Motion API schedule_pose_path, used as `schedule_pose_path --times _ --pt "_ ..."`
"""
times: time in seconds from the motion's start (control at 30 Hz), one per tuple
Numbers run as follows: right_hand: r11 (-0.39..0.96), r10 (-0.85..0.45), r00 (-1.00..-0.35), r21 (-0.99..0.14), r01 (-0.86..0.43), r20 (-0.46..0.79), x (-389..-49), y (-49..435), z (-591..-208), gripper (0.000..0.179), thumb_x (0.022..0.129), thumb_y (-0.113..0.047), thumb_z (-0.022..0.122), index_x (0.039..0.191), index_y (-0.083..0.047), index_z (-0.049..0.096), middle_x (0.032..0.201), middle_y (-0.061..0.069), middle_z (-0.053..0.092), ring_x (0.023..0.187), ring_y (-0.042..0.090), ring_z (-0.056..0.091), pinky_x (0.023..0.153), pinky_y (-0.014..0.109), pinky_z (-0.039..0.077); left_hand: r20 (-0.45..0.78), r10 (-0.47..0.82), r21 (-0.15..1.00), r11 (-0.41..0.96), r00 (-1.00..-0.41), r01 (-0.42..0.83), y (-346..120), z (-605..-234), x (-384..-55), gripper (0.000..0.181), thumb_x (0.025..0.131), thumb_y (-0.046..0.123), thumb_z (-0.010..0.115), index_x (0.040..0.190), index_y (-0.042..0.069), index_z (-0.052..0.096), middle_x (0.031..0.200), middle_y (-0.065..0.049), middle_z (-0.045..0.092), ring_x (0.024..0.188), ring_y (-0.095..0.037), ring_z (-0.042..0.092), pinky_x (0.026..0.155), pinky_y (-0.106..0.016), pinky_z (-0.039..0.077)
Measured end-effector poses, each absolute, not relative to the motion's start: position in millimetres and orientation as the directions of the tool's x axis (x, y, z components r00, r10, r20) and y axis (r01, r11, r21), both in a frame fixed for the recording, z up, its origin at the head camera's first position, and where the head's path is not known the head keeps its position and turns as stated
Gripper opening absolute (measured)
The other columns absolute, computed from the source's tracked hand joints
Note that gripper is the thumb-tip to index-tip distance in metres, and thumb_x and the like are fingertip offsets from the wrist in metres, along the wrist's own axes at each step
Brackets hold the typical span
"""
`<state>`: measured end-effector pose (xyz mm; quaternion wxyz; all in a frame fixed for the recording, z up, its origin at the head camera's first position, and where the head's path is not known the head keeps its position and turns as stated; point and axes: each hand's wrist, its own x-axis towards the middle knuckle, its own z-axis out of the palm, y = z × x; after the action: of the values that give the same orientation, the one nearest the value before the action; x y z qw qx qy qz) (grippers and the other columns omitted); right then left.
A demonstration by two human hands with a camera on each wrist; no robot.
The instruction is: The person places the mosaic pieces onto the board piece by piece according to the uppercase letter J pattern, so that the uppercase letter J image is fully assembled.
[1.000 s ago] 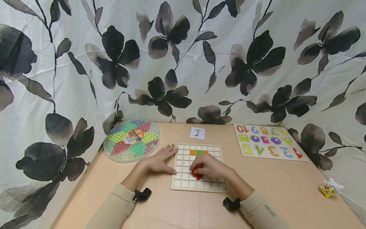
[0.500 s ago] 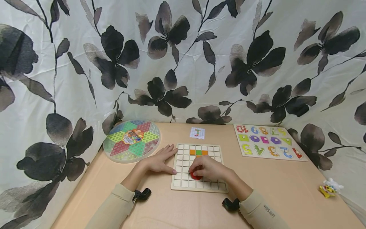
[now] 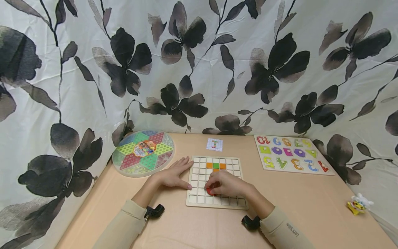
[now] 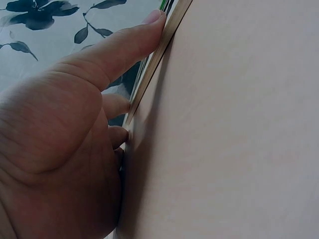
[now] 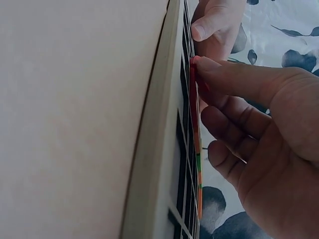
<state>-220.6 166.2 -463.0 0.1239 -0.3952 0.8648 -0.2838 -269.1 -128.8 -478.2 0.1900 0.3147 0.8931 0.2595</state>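
A wooden grid board (image 3: 200, 199) with white squares lies at the middle of the table. My left hand (image 3: 172, 175) rests at its left edge, fingers spread and thumb (image 4: 149, 32) on the rim. Over the lower middle of the grid, my right hand (image 3: 230, 183) pinches a small red piece (image 3: 209, 191) between thumb and fingers. The right wrist view shows the red piece (image 5: 194, 94) against the grid, partly covered by the fingers. Orange and green square tiles (image 3: 216, 166) sit in the upper rows, some of them hidden behind the right hand.
Behind the board lies a small grid card (image 3: 214, 145) with a coloured J-like pattern. A round star-patterned game board (image 3: 143, 154) stands at back left. At back right lies a number-and-shape puzzle board (image 3: 293, 154). A small yellow-and-white toy (image 3: 358, 204) sits at the right edge.
My right hand has shifted slightly left with the red piece, whose visible part has changed shape under the fingers. The left hand has stayed at the board's edge.
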Motion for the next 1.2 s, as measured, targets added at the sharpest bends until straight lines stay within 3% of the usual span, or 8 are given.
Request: schedule_pose_path --times 1.2 --pt "0.56 -0.753 -0.658 -0.531 -0.636 -0.008 -216.6 165.7 -458.8 0.022 0.095 -0.02 0.077 0.117 -0.02 0.08 0.098 -0.01 0.068 0.088 0.009 0.058 0.079 0.021 0.05 -0.166 0.669 0.582 0.659 -0.724 0.476 -129.6 -476.6 -267.2 0.11 0.086 0.058 0.078 0.168 0.014 0.019 0.176 -0.017 -0.001 0.163 -0.037 -0.006 0.131 -0.058 0.001"
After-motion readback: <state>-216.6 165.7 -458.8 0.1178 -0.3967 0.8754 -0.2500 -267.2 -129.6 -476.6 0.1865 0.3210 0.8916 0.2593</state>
